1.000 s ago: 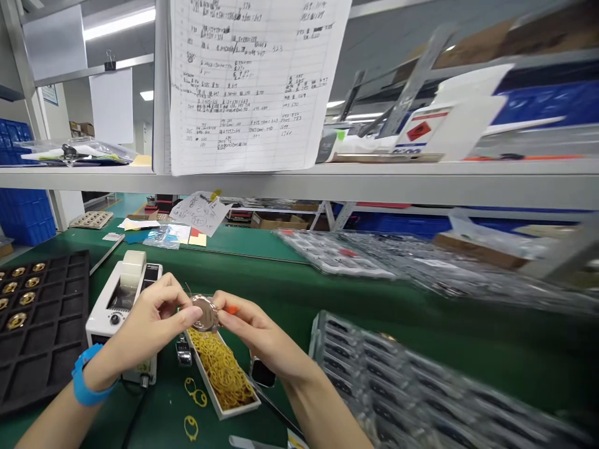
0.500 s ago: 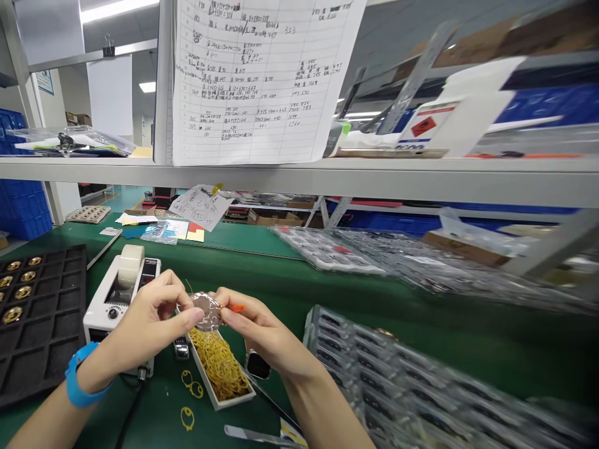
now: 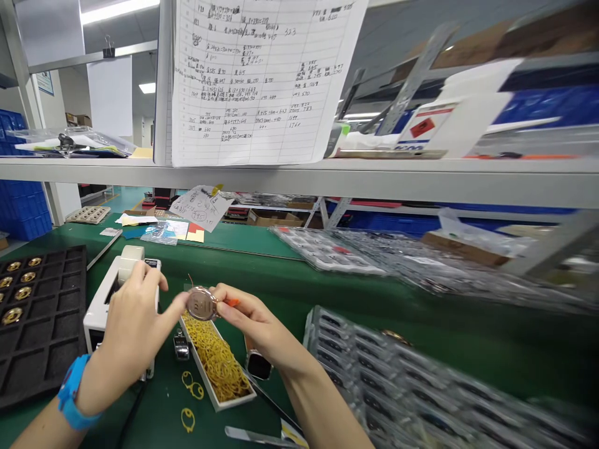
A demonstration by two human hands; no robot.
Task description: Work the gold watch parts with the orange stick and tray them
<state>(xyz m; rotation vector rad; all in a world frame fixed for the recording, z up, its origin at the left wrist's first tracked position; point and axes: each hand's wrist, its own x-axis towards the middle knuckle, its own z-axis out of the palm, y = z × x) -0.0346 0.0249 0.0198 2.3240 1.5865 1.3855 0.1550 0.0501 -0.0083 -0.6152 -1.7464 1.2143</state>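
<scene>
At the fingertips of the right hand [image 3: 255,321], pinched a round metal disc [image 3: 202,304] by its edge, just above the white box [image 3: 236,401] of yellow bands [image 3: 218,362]. Beside that hand, held the left hand [image 3: 135,312] loosely open, thumb contact impossible to tell. Below both hands, risked dropping the disc among the bands through a one-sided pinch, or smudging it through a stray thumb.

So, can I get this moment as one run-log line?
right hand: pinching round metal disc | left hand: open, thumb by disc's edge | nearby: white box of yellow bands, tape dispenser, black tray
</scene>
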